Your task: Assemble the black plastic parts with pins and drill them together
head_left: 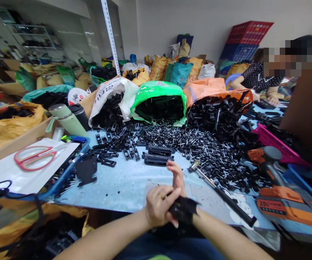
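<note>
My left hand, with a ring on one finger, is closed at my right wrist, on a black wrist wrap. Its fingertips are partly hidden behind the wrap. My right hand holds nothing, its fingers stretched upward. Just beyond the hands, two long black plastic parts lie side by side on the blue table. To the right rests a hammer with a black grip, beside a heap of black-headed pins with metal shanks.
An orange cordless power tool lies at right near a pink basket. White, green and orange sacks spill black parts at the back. Red scissors and a green bottle are left. Another person sits at far right.
</note>
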Action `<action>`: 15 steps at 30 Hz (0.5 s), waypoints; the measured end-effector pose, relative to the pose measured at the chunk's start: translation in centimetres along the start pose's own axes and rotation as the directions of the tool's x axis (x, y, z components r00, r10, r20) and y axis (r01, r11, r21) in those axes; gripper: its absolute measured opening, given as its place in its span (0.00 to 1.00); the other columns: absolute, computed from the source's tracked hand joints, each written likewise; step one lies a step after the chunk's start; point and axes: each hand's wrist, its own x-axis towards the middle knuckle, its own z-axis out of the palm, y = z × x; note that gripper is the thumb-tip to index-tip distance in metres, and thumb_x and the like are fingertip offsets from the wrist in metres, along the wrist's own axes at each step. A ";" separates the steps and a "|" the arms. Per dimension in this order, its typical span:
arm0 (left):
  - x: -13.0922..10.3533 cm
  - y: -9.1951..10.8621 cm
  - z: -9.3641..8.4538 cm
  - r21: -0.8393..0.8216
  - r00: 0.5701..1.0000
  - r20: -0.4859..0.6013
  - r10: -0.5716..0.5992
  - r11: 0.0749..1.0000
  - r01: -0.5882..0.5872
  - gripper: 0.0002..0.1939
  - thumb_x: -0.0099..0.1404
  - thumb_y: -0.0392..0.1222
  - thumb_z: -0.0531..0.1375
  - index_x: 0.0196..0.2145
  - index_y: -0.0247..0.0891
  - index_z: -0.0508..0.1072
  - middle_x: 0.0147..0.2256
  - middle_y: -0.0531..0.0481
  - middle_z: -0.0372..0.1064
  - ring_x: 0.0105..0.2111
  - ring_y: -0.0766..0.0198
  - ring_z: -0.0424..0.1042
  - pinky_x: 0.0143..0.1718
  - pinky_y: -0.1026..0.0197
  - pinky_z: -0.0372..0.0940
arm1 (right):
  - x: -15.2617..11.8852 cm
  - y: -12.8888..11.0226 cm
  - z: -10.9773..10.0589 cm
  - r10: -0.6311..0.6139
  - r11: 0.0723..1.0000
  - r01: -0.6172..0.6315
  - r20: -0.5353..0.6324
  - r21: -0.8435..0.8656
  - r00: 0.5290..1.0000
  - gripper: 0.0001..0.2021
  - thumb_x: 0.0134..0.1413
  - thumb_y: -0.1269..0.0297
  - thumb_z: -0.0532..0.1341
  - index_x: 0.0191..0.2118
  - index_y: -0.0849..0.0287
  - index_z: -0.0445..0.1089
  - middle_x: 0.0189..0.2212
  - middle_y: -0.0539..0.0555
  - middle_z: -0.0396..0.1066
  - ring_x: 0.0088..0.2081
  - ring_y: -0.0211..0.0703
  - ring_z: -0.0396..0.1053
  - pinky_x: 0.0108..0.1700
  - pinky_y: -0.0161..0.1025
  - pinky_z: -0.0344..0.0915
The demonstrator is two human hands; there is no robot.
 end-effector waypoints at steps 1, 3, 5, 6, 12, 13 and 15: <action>-0.3 -1.3 0.1 0.125 0.996 0.083 0.025 0.991 -0.036 0.32 0.65 0.61 0.40 0.54 0.36 0.61 0.36 0.41 0.68 0.36 0.57 0.68 0.34 0.58 0.63 | 1.5 1.5 -0.9 0.024 0.991 -0.020 0.032 -0.129 0.999 0.19 0.59 0.49 0.45 0.47 0.55 0.60 0.53 0.57 0.55 0.56 0.50 0.52 0.55 0.52 0.50; -1.0 -3.9 0.2 0.307 0.959 0.283 0.013 0.946 -0.103 0.29 0.62 0.61 0.47 0.52 0.38 0.64 0.36 0.41 0.68 0.38 0.55 0.67 0.37 0.56 0.63 | 5.0 4.5 -3.2 0.103 0.930 -0.111 -0.044 -0.350 0.994 0.19 0.59 0.50 0.45 0.45 0.58 0.61 0.51 0.60 0.58 0.54 0.49 0.55 0.54 0.50 0.52; -1.4 -5.9 0.5 0.400 0.893 0.443 -0.073 0.908 -0.124 0.24 0.60 0.56 0.54 0.49 0.40 0.67 0.38 0.42 0.68 0.41 0.54 0.66 0.39 0.54 0.62 | 8.6 7.2 -5.3 0.163 0.868 -0.184 -0.085 -0.462 0.983 0.19 0.60 0.52 0.43 0.44 0.60 0.62 0.46 0.61 0.62 0.49 0.48 0.59 0.51 0.49 0.55; -1.4 -6.7 0.8 0.435 0.862 0.488 -0.136 0.894 -0.105 0.22 0.60 0.53 0.57 0.49 0.40 0.67 0.39 0.42 0.68 0.41 0.53 0.66 0.39 0.53 0.61 | 10.4 8.4 -5.9 0.179 0.852 -0.192 -0.073 -0.486 0.981 0.19 0.60 0.52 0.45 0.43 0.60 0.63 0.44 0.60 0.64 0.47 0.48 0.60 0.50 0.48 0.56; 0.6 -10.1 2.0 0.585 0.784 0.421 -0.456 0.797 0.149 0.23 0.56 0.48 0.62 0.49 0.41 0.67 0.42 0.42 0.66 0.45 0.51 0.62 0.43 0.48 0.58 | 20.9 14.4 -5.2 0.268 0.822 -0.218 0.019 -0.527 0.963 0.15 0.45 0.54 0.62 0.37 0.59 0.67 0.42 0.58 0.66 0.48 0.50 0.59 0.54 0.47 0.52; 1.0 -10.5 1.7 0.565 0.789 0.419 -0.450 0.809 0.161 0.25 0.56 0.50 0.62 0.49 0.40 0.66 0.43 0.41 0.66 0.47 0.50 0.61 0.46 0.47 0.56 | 22.7 15.4 -4.8 0.299 0.812 -0.257 -0.005 -0.523 0.954 0.16 0.45 0.55 0.62 0.38 0.59 0.67 0.42 0.59 0.66 0.48 0.50 0.59 0.53 0.47 0.53; 1.6 -11.4 0.7 0.512 0.805 0.417 -0.421 0.841 0.174 0.28 0.57 0.53 0.60 0.52 0.38 0.63 0.46 0.40 0.64 0.51 0.50 0.58 0.50 0.47 0.54 | 26.4 17.4 -3.9 0.379 0.788 -0.365 -0.076 -0.495 0.922 0.17 0.47 0.56 0.62 0.39 0.62 0.66 0.40 0.60 0.68 0.46 0.49 0.62 0.51 0.46 0.57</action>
